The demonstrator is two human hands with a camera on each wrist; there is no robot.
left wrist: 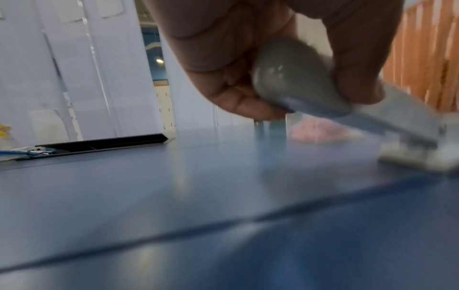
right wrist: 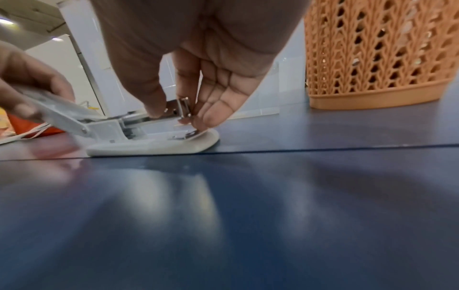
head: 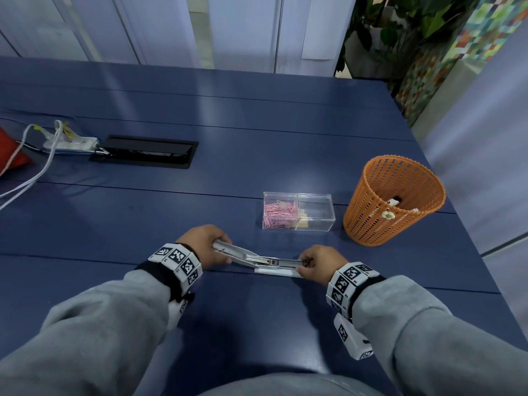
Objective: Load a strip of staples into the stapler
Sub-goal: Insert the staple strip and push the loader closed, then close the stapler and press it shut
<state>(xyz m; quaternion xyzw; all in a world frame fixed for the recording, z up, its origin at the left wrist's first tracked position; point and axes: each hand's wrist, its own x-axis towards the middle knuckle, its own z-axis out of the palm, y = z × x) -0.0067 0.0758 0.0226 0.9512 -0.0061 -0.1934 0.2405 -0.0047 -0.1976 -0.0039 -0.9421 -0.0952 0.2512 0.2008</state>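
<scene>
One white stapler (head: 258,260), lid open.

Table: dark blue top (head: 257,124) under my hands, seams running across it.
Beyond my hands: pale panelled wall (head: 137,27).
Far right: leafy plant (head: 400,32) beside a multicoloured mosaic panel (head: 457,52).
Light: soft glare on the tabletop ahead of me.

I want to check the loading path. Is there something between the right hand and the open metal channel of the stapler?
Nothing visible. The left hand holds the stapler's cover swung back, and the right hand already pinches the front end of the metal channel.
</scene>
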